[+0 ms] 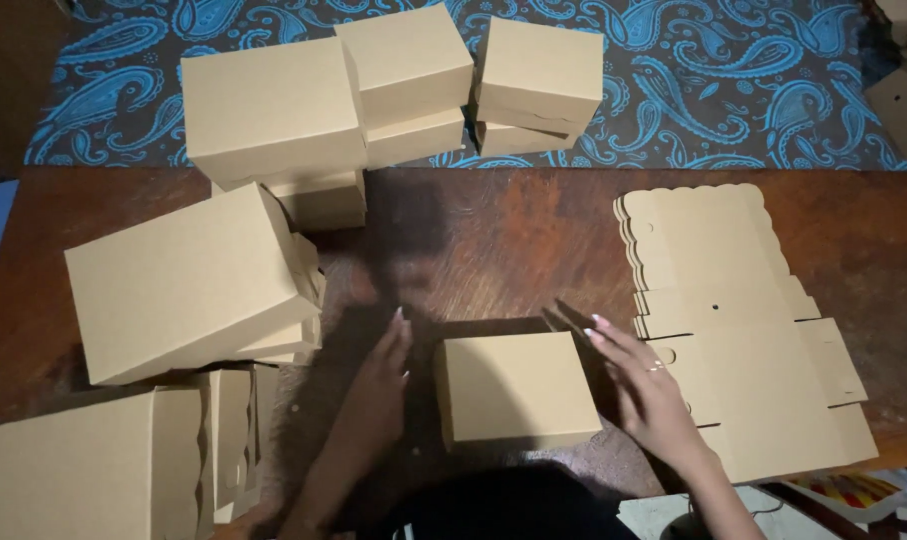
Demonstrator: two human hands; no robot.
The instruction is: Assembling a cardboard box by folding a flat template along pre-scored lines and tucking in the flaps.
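From the head camera, a small closed box of plain brown cardboard (517,388) sat on the dark wooden table (494,240), near its front edge. The left hand (379,380) lay flat and open just beside the box's left side, holding nothing. The right hand (639,385) hovered open at its right, fingers spread, above a stack of flat scalloped cardboard blanks (734,300). Finished boxes (274,105) stood piled at the left and rear.
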